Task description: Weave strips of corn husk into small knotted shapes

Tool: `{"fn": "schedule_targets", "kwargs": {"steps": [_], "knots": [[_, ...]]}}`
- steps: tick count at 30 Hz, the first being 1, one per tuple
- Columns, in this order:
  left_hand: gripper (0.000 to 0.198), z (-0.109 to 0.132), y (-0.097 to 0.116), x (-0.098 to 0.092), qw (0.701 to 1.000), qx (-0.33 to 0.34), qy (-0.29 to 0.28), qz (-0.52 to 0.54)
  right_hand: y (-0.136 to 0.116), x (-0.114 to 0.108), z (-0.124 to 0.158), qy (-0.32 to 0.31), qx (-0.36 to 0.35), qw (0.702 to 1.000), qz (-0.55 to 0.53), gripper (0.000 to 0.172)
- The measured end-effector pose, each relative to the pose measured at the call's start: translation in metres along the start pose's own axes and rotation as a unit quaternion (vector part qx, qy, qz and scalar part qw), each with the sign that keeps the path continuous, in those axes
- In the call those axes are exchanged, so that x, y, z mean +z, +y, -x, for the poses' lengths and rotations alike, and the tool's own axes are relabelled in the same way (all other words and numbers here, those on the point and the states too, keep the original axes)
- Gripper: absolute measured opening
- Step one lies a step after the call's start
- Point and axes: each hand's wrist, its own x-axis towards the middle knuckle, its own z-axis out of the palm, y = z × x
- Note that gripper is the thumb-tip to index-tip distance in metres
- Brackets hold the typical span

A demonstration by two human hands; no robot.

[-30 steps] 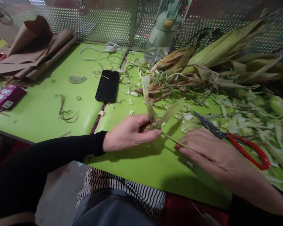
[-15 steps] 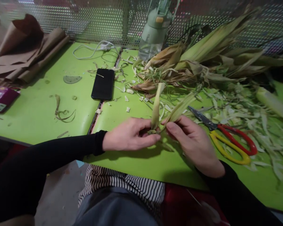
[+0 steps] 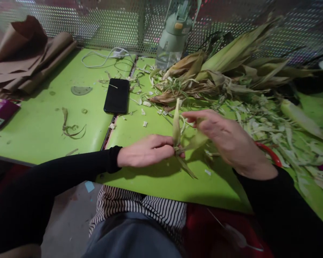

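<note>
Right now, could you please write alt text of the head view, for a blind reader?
A person's left hand holds corn husk strips over a green table; the right hand is close, contact unclear. Beyond are a phone, a bottle and heaped husks.

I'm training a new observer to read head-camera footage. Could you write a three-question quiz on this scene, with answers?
1. True or false: the phone lies flat on the table, apart from the bottle.
2. Fill in the blank: the left hand has its grip on the ____.
3. Which colour is the curved piece showing beside the right hand?
a) blue
b) red
c) white

Key:
1. True.
2. Husk strips.
3. b.
</note>
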Motion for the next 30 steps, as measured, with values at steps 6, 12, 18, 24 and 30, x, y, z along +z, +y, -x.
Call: {"fn": "schedule_targets", "kwargs": {"steps": [6,12,18,24,30], "knots": [[0.034,-0.003,0.0,-0.005,0.999,0.004,-0.013,0.03,-0.017,0.019,-0.018,-0.097,0.02,0.993,-0.064,0.036],[0.038,-0.006,-0.009,-0.003,0.997,-0.05,-0.023,0.059,-0.011,0.035,-0.005,-0.062,0.036,0.986,-0.153,0.035],[0.039,-0.004,-0.006,0.002,0.994,-0.084,-0.039,0.056,-0.016,0.04,0.001,-0.047,0.054,0.979,-0.192,0.032],[0.033,-0.003,-0.008,0.014,0.99,-0.071,-0.084,0.084,-0.018,0.041,0.006,-0.016,-0.001,0.986,-0.166,0.03],[0.032,-0.002,-0.004,0.02,0.989,-0.069,-0.072,0.107,-0.024,0.043,0.005,-0.063,0.065,0.973,-0.213,0.025]]}}
